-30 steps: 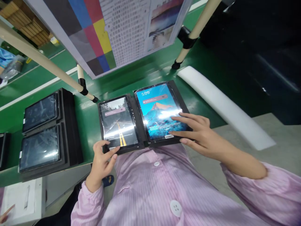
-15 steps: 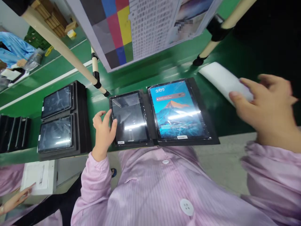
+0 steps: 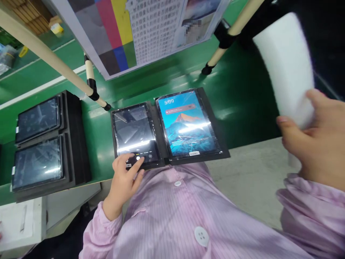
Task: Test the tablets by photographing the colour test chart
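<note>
Overlapping a dark tablet [image 3: 133, 129], the left hand [image 3: 124, 181] splays; the right hand [image 3: 322, 135] pinches a white, perhaps foam strip [image 3: 288, 64].

A chart [image 3: 145, 34] of colour blocks and printed characters is positioned at 12 o'clock, above the green tabletop [image 3: 234, 108]. A beige pipe [image 3: 56, 63] with a black joint extends at 10 o'clock; a second pipe [image 3: 246, 19] stands at 1 o'clock. Brown boxes [image 3: 28, 16]: far side, 10 o'clock. Grey floor [image 3: 250, 180]: 4 o'clock.
</note>
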The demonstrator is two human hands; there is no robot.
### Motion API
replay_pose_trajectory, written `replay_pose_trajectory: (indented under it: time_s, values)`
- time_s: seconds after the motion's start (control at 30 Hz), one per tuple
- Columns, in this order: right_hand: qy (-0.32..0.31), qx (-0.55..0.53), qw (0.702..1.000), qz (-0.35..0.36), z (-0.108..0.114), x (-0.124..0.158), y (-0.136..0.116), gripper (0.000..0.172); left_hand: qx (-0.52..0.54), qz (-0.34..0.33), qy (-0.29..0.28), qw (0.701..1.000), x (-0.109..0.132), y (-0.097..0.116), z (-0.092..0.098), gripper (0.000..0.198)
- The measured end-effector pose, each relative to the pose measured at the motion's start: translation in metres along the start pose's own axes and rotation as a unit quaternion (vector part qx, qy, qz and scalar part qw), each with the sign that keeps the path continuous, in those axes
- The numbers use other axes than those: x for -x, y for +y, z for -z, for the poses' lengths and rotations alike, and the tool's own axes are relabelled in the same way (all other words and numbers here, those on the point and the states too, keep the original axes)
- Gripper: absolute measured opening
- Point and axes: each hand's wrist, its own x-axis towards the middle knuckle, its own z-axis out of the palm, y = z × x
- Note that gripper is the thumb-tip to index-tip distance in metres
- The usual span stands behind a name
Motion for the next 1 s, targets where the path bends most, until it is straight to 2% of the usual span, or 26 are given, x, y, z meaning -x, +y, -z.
replay_pose_trajectory:
  time_s: [0.13, 0.2, 0.27, 0.3, 0.37, 0.47, 0.57, 0.67, 0.73, 0.83, 0.9, 1.0]
  values:
    - [-0.024, -0.098, 0.993, 0.062, 0.013, -0.009, -0.041, 0.07, 0.004, -0.071, -0.071, 0.995, -0.03, 0.035, -0.019, 0.04]
    - [-0.037, -0.124, 0.99, 0.062, 0.014, -0.011, -0.055, 0.069, -0.005, -0.111, -0.12, 0.986, -0.059, 0.052, -0.032, 0.042]
    - [-0.044, -0.138, 0.988, 0.057, 0.014, -0.011, -0.064, 0.068, -0.024, -0.126, -0.148, 0.981, -0.094, 0.06, -0.044, 0.04]
    - [-0.049, -0.142, 0.987, 0.057, 0.015, -0.01, -0.066, 0.067, -0.042, -0.109, -0.15, 0.982, -0.11, 0.059, -0.048, 0.04]
    - [-0.055, -0.147, 0.986, 0.055, 0.019, -0.009, -0.068, 0.067, -0.09, -0.03, -0.123, 0.988, -0.138, 0.05, -0.046, 0.039]
    - [-0.063, -0.144, 0.987, 0.042, 0.026, -0.003, -0.064, 0.066, -0.132, 0.076, -0.04, 0.988, -0.153, 0.032, -0.021, 0.042]
    - [-0.088, -0.141, 0.986, 0.012, 0.031, 0.003, -0.059, 0.063, -0.121, 0.07, 0.004, 0.99, -0.131, 0.022, 0.011, 0.048]
    - [-0.105, -0.162, 0.981, 0.027, 0.034, 0.003, -0.06, 0.06, -0.108, 0.03, 0.003, 0.994, -0.085, 0.017, 0.026, 0.04]
    - [-0.106, -0.187, 0.973, 0.078, 0.033, 0.0, -0.068, 0.056, -0.091, 0.014, -0.007, 0.996, -0.052, 0.015, 0.025, 0.036]
    - [-0.133, -0.219, 0.943, 0.21, 0.028, -0.009, -0.09, 0.042, -0.065, 0.012, -0.035, 0.997, -0.01, 0.011, 0.013, 0.037]
    - [-0.164, -0.222, 0.915, 0.293, 0.021, -0.016, -0.106, 0.034, -0.06, 0.025, -0.046, 0.997, 0.01, 0.01, 0.005, 0.038]
    - [-0.18, -0.206, 0.895, 0.351, 0.007, -0.023, -0.122, 0.034, -0.072, 0.063, -0.05, 0.994, 0.028, 0.01, -0.001, 0.04]
